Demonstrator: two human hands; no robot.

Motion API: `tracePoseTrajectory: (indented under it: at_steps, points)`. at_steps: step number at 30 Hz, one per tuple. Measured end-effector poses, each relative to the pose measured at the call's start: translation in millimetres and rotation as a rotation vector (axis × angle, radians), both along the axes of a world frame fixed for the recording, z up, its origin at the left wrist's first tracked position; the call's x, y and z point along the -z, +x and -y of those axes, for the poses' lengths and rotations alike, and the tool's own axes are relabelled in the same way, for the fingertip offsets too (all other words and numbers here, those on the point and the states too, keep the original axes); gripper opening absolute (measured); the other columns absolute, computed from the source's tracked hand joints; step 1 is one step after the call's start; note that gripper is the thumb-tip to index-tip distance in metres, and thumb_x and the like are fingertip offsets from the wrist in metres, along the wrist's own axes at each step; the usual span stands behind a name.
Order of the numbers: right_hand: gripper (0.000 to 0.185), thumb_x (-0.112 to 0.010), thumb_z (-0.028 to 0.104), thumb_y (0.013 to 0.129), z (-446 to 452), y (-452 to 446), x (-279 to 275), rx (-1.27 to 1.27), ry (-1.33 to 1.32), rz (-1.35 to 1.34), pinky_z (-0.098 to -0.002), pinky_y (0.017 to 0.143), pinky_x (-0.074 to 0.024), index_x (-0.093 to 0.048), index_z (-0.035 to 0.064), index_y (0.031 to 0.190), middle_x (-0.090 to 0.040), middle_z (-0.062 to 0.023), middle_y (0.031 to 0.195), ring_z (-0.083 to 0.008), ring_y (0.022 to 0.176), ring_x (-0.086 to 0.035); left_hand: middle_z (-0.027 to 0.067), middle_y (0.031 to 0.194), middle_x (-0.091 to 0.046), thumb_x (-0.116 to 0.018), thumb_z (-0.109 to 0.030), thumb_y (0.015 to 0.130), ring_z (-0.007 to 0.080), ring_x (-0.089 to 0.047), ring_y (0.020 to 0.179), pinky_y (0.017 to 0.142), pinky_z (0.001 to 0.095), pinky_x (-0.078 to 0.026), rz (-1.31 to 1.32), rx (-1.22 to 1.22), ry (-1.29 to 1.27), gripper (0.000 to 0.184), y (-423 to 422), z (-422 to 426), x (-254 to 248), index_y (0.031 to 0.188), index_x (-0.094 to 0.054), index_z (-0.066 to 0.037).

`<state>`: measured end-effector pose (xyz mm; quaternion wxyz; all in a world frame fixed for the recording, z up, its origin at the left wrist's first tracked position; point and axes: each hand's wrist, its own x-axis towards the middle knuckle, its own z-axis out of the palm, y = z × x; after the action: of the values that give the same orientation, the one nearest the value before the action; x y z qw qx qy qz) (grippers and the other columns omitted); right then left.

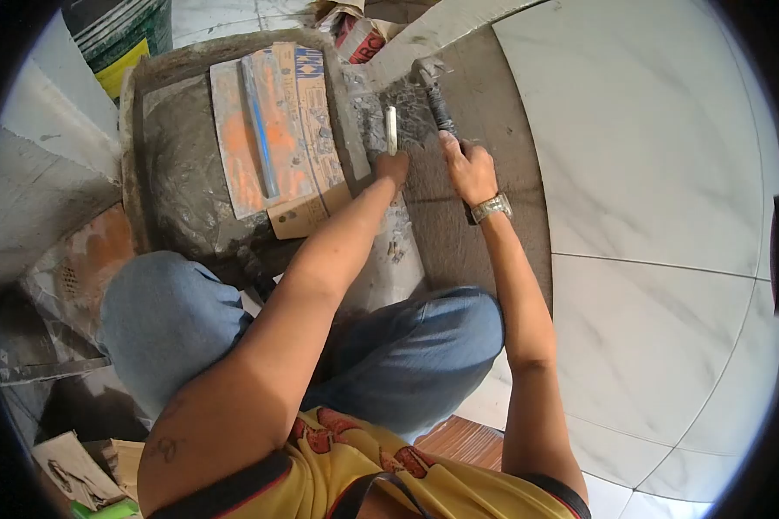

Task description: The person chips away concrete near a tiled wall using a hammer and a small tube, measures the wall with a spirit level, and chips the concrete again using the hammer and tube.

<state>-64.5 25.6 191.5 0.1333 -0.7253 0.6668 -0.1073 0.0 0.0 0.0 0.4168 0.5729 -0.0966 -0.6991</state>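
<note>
My left hand [392, 169] is closed around a slim pale bar [391, 130], its upper end sticking up out of the fist; the lower end is hidden. My right hand [472, 177], with a watch on the wrist, grips the dark wrapped handle of a hammer [441, 112]. The hammer's head lies ahead of the hand, over broken grey debris [407, 102], apart from the bar. Under both hands runs a rough grey cement strip [446, 233] with loose chips to its left.
Left stands a mortar tub [134, 112] with wet mortar, bearing a cardboard piece [290, 130] and a blue stick [260, 130]. White marbled tiles [640, 156] border the strip on the right. A dark bucket [125, 35] stands behind the tub; torn packaging [359, 39] lies at the back.
</note>
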Motion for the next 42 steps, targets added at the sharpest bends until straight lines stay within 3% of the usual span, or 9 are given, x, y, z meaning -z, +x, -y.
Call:
tracePoseTrajectory:
  at_steps: [11,17,21,26,29,35,37,40,42]
  points:
    - [0.075,-0.053,0.068,0.090,9,5,46,-0.082,0.141,-0.422,-0.0519,0.075,-0.0509,-0.067,-0.0063,0.088,-0.064,-0.0355,0.084,-0.0494,0.091,-0.065,0.0267,0.111,-0.068,-0.068,-0.037,0.084,0.0371,-0.068,0.104,0.087,0.0424,-0.054,0.496,0.053,-0.032,0.051,-43,18,52,0.106,-0.067,0.009]
    - [0.070,-0.056,0.064,0.089,-16,53,-3,-0.285,0.048,-0.158,-0.0505,0.071,-0.0532,-0.066,-0.0047,0.087,-0.065,-0.0306,0.073,-0.0494,0.076,-0.065,0.0219,0.095,-0.072,-0.064,-0.034,0.088,0.0333,-0.071,0.093,0.083,0.0413,-0.054,0.501,-0.164,-0.182,0.038,-48,19,61,0.095,-0.073,0.002]
    - [0.081,-0.055,0.069,0.087,22,4,51,0.031,0.240,-0.384,-0.0517,0.079,-0.0523,-0.067,-0.0116,0.089,-0.064,-0.0382,0.087,-0.0520,0.097,-0.063,0.0200,0.084,-0.072,-0.069,-0.028,0.084,0.0324,-0.072,0.084,0.069,0.0403,-0.056,0.534,0.271,-0.034,0.026,-63,34,82,0.082,-0.075,-0.003]
    - [0.075,-0.055,0.064,0.090,10,28,20,-0.032,0.010,-0.132,-0.0426,0.060,-0.0504,-0.065,-0.0101,0.080,-0.064,-0.0225,0.065,-0.0314,0.062,-0.065,0.0248,0.092,-0.071,-0.072,-0.022,0.081,0.0363,-0.072,0.085,0.072,0.0438,-0.058,0.470,-0.060,-0.051,0.027,-46,14,47,0.089,-0.071,0.004]
    - [0.076,-0.054,0.066,0.089,-8,52,-22,-0.140,-0.032,0.122,-0.0484,0.073,-0.0519,-0.067,-0.0092,0.087,-0.065,-0.0301,0.075,-0.0465,0.078,-0.067,0.0250,0.092,-0.071,-0.071,-0.021,0.081,0.0351,-0.072,0.086,0.071,0.0436,-0.058,0.509,-0.029,0.034,0.027,-53,23,50,0.091,-0.071,0.005]
    - [0.075,-0.062,0.066,0.085,16,-16,69,0.053,0.123,-0.450,-0.0502,0.070,-0.0515,-0.067,-0.0088,0.085,-0.065,-0.0322,0.075,-0.0490,0.076,-0.066,0.0231,0.083,-0.072,-0.069,-0.024,0.085,0.0348,-0.072,0.079,0.066,0.0426,-0.057,0.294,-0.034,0.009,0.029,-48,24,43,0.087,-0.072,0.004]
    - [0.075,-0.063,0.066,0.085,19,3,49,-0.012,0.034,-0.353,-0.0473,0.064,-0.0513,-0.067,-0.0080,0.083,-0.067,-0.0267,0.070,-0.0425,0.068,-0.066,0.0228,0.082,-0.072,-0.068,-0.022,0.086,0.0351,-0.072,0.079,0.066,0.0427,-0.057,0.396,-0.141,-0.035,0.027,-19,-1,3,0.088,-0.072,0.005]
    - [0.062,-0.060,0.058,0.091,-1,39,0,-0.086,-0.030,-0.019,-0.0369,0.052,-0.0442,-0.062,-0.0008,0.073,-0.060,-0.0111,0.062,-0.0214,0.056,-0.057,0.0237,0.093,-0.072,-0.068,-0.018,0.086,0.0367,-0.072,0.086,0.071,0.0438,-0.057,0.602,0.269,-0.195,0.025,-26,13,32,0.096,-0.072,0.005]
    - [0.056,-0.059,0.052,0.095,-4,37,0,-0.162,-0.075,0.206,-0.0307,0.047,-0.0389,-0.059,0.0029,0.069,-0.056,-0.0040,0.059,-0.0111,0.052,-0.050,0.0197,0.101,-0.072,-0.068,-0.018,0.085,0.0346,-0.070,0.097,0.080,0.0431,-0.056,0.372,0.083,0.066,0.023,-36,20,34,0.100,-0.072,0.000]
